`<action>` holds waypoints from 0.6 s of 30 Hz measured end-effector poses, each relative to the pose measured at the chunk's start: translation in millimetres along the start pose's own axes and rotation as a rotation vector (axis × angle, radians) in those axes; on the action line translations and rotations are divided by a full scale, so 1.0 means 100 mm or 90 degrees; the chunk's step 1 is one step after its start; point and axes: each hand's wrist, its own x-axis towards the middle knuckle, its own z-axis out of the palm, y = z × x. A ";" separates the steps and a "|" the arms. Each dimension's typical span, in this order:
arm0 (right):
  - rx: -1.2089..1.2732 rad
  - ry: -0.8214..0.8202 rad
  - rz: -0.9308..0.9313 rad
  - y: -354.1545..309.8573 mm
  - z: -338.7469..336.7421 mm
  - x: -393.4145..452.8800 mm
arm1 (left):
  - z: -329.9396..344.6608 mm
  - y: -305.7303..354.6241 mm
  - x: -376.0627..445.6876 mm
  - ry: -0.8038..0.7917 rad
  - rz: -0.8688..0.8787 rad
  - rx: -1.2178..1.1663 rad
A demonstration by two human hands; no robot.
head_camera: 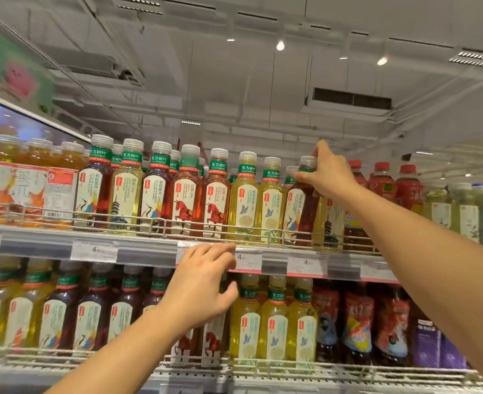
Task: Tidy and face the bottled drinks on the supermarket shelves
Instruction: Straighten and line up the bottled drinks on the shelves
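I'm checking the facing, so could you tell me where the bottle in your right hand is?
The dark tea bottle stands on the top shelf, right of the yellow-green tea bottles, gripped at its neck by the right hand.

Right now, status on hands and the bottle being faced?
Right hand grips dark tea bottle at its neck, top shelf. Left hand open at shelf edge. Nothing in the way.

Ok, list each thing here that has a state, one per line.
Right hand: fingers curled round the neck of a dark tea bottle.
Dark tea bottle: upright on the top shelf, capped, label facing out.
Left hand: fingers relaxed, holding nothing, in front of the shelf edge.
Red tea bottles: upright, capped, horse labels facing out.
Yellow tea bottles: upright, capped, labels facing out.
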 end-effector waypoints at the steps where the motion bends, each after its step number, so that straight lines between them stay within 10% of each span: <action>1: -0.003 0.006 -0.002 0.01 -0.01 -0.02 | 0.00 0.00 0.00 -0.003 -0.003 -0.002; 18: 0.105 -0.001 -0.074 -0.13 -0.10 -0.69 | -0.15 -0.03 0.08 -0.098 0.027 0.037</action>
